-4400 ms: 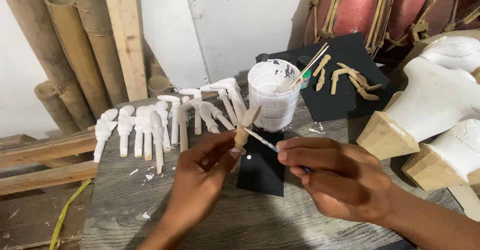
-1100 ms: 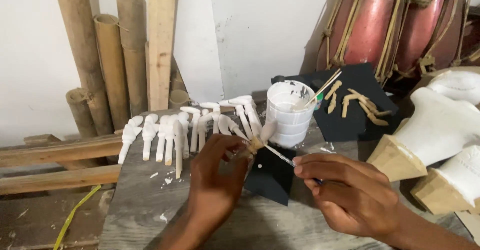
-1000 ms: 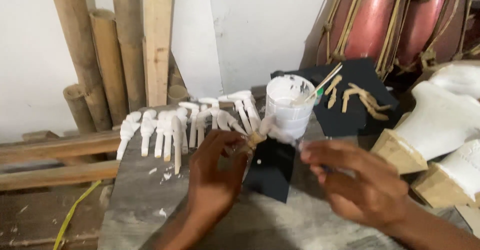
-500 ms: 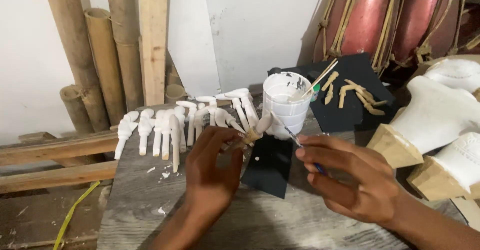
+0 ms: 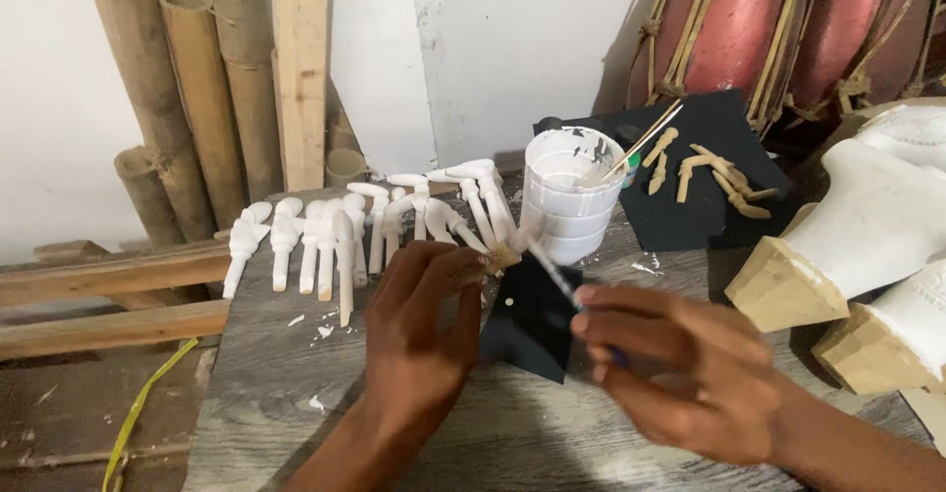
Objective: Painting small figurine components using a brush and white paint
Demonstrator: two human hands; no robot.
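The left hand [image 5: 426, 315] is over the middle of the grey worktop [image 5: 286, 393], with its fingers pinched around a small wooden piece [image 5: 503, 254], partly white and partly bare wood at the near end. The right hand [image 5: 680, 374] is to the right and nearer, a little blurred, and it grips a thin paintbrush [image 5: 552, 270] between the fingertips; the brush tip is at the small piece, touching it or almost (I cannot tell which). Under the two hands lies a black sheet [image 5: 532, 329] on the worktop.

Just behind the small piece stands a white plastic cup [image 5: 570, 196] with paint stains, and thin sticks [image 5: 645, 139] lean out of it to the right. To the left of the cup, a row of white painted carved pieces [image 5: 335, 241] lies on the far part of the worktop, some straight and some leaning over each other. Farther right, on a black board [image 5: 709, 177], lie a few unpainted wooden pieces [image 5: 714, 169].

At the right edge there are big white painted forms on bare wooden bases [image 5: 857, 246]. Behind them hang red drums with rope lacing [image 5: 749, 29]. On the far left, bamboo poles [image 5: 187, 98] and a wooden plank [image 5: 301, 68] stand against the white wall.
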